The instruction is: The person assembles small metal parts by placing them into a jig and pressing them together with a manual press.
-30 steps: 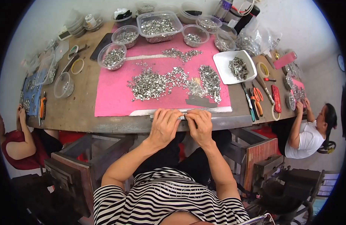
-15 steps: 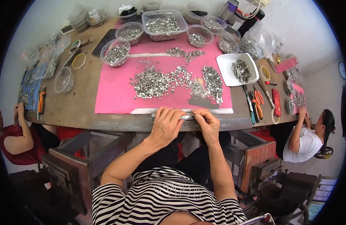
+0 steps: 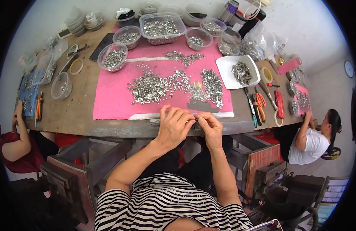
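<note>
Over the front edge of the bench, my left hand [image 3: 173,126] and my right hand [image 3: 210,129] meet with thumbs and index fingers pinched close together. Something small and dark shows between the fingertips, too tiny to name. Just beyond them lies a pink mat [image 3: 112,96] with a white strip along its front. A large heap of small silver metal pieces [image 3: 149,87] rests on it, with a narrower pile [image 3: 212,88] to the right. Between these are thin pale pieces [image 3: 196,91] and a dark grey flat patch [image 3: 203,107]. A metal fitting [image 3: 154,122] sits at the bench edge beside my left hand.
Clear tubs of metal pieces, including a large rectangular one [image 3: 162,38], line the back. A white square dish [image 3: 225,73] stands at right, near orange-handled pliers [image 3: 260,101] and a red tool [image 3: 279,104]. Other people sit at the left [image 3: 16,144] and right [image 3: 309,140].
My fingertips have come together, and the silver strip that showed between my hands is no longer visible there. The whole view has shifted slightly.
</note>
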Demonstrator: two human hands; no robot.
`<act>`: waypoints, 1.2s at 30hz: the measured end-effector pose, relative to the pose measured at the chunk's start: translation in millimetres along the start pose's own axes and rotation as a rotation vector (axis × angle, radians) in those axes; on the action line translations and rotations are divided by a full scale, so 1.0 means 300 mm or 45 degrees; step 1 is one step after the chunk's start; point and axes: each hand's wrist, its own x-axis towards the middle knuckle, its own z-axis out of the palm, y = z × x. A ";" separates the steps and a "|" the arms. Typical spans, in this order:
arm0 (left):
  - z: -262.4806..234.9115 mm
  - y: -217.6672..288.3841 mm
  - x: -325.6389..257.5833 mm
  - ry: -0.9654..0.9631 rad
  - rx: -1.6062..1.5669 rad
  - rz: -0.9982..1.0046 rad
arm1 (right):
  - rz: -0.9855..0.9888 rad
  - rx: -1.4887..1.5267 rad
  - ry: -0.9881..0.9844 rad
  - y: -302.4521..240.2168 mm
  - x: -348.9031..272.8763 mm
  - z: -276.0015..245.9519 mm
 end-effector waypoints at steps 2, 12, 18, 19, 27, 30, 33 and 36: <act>-0.025 -0.011 -0.006 -0.002 0.006 0.004 | 0.022 0.022 0.014 0.003 0.002 -0.012; -0.052 -0.050 -0.085 -0.018 0.048 -0.033 | 0.279 0.708 0.118 0.032 0.038 -0.092; -0.053 -0.058 -0.093 -0.016 0.053 -0.035 | 0.278 0.704 0.155 0.033 0.031 -0.075; -0.054 -0.058 -0.094 -0.019 0.059 -0.037 | 0.250 0.640 0.169 0.032 0.027 -0.067; -0.050 -0.056 -0.087 -0.049 0.060 -0.030 | -0.411 -0.766 -0.073 -0.009 0.005 0.024; -0.048 -0.060 -0.090 -0.053 0.056 -0.027 | -0.442 -0.786 -0.070 -0.002 0.006 0.050; -0.044 -0.062 -0.094 -0.058 0.057 -0.032 | -0.469 -0.818 -0.064 0.013 0.003 0.053; -0.046 -0.060 -0.093 -0.058 0.059 -0.034 | -0.437 -0.801 -0.058 0.004 0.001 0.063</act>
